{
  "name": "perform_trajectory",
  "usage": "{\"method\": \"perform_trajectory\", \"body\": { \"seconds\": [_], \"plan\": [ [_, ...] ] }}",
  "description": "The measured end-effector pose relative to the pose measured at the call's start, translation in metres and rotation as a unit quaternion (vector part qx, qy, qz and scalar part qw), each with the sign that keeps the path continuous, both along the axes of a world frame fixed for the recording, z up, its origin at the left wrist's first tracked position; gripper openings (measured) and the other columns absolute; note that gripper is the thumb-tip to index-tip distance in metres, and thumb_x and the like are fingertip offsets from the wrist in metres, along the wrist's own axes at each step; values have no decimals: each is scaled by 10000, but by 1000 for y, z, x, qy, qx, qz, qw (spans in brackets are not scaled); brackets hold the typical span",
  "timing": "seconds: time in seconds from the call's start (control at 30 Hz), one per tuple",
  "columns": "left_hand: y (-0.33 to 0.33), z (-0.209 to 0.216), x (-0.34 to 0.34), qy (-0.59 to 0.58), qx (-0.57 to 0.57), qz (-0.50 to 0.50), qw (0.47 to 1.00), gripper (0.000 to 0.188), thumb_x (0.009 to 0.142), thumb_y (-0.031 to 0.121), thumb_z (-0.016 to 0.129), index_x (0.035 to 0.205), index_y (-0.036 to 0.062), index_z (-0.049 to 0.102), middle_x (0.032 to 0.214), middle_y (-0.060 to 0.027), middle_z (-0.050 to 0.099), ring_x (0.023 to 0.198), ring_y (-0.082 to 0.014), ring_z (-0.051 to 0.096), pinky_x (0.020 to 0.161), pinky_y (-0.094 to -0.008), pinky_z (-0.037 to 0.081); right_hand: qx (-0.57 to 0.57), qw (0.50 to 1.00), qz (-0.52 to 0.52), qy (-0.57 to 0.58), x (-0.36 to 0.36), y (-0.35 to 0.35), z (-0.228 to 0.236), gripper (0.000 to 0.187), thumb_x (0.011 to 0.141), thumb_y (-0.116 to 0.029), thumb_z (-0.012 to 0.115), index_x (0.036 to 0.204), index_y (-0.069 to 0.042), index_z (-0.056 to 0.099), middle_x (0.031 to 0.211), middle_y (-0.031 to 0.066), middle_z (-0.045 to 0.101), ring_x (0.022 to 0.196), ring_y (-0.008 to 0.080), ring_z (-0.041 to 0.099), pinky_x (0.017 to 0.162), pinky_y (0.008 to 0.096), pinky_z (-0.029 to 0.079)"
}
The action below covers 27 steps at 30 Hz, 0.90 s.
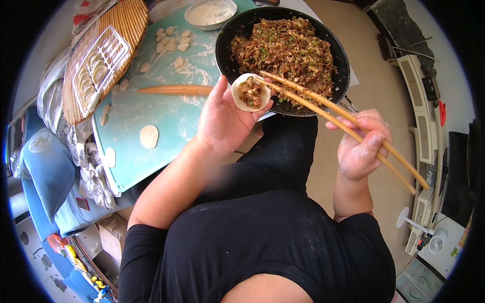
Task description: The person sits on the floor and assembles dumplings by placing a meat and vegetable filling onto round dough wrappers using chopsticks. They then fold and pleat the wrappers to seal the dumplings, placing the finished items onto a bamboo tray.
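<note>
A round dumpling wrapper [236, 94] lies across the fingers of my left hand [221, 123], which cradles it palm up beside the pan. On its middle sits a mound of brown and green filling [251, 94]. My right hand [359, 146] grips a pair of long wooden chopsticks [323, 101], their tips at the upper edge of the filled wrapper. Behind them, a large black pan [345, 76] holds a heap of chopped filling [288, 53]. A wooden rolling pin [174, 90] rests on the mat, its right end hidden by my left hand.
On the floured green mat [126, 164] lie a flat wrapper [149, 137], another near its left edge [110, 157] and several small dough pieces [171, 45]. A bowl of flour [209, 14] stands at the back. Far left, a woven reed tray [132, 22] bears a white rack of dumplings [115, 39].
</note>
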State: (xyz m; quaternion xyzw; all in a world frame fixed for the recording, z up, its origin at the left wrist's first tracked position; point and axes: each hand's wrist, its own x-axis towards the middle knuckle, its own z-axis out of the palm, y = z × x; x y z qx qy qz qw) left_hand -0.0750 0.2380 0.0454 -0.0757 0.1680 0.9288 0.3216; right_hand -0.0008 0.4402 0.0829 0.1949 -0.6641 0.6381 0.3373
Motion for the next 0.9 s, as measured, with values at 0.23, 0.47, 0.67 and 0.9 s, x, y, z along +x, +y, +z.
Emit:
{"method": "perform_trajectory", "body": {
  "seconds": [0.23, 0.47, 0.67, 0.9],
  "plan": [
    [0, 4, 3, 11, -1, -14, 1000, 593, 955, 444, 261, 1269, -44, 382, 1294, -190, 443, 1191, -317, 440, 995, -416, 380, -32, 998, -4, -46, -8, 5, -5, 316, 968, -245, 346, 921, 25, 503, 789, 144, 506, 607, 246, 596, 564, 341, 560],
    [-3, -1, 1, 17, 0, -8, 1000, 604, 951, 447, 268, 1274, -52, 375, 1304, -213, 425, 1216, -335, 414, 1007, -420, 365, -7, 976, -103, -190, -20, 34, -13, 215, 939, -148, 455, 924, 42, 554, 811, 122, 590, 651, 221, 627, 601, 318, 546],
    [-5, -2, 2, 10, 9, -15, 1000, 605, 952, 443, 258, 1279, -55, 367, 1307, -214, 422, 1231, -331, 400, 1025, -432, 340, -103, 990, -27, -97, -10, 31, -6, 294, 954, -218, 415, 915, 36, 557, 737, 124, 581, 619, 227, 607, 586, 337, 544],
    [-3, -2, 2, 0, -4, -35, 999, 605, 951, 458, 254, 1277, -35, 378, 1300, -211, 432, 1206, -328, 424, 1030, -463, 323, -133, 977, 40, -161, -14, 38, -5, 329, 961, -254, 391, 902, 24, 557, 733, 128, 582, 620, 224, 597, 578, 354, 546]
  ]
}}
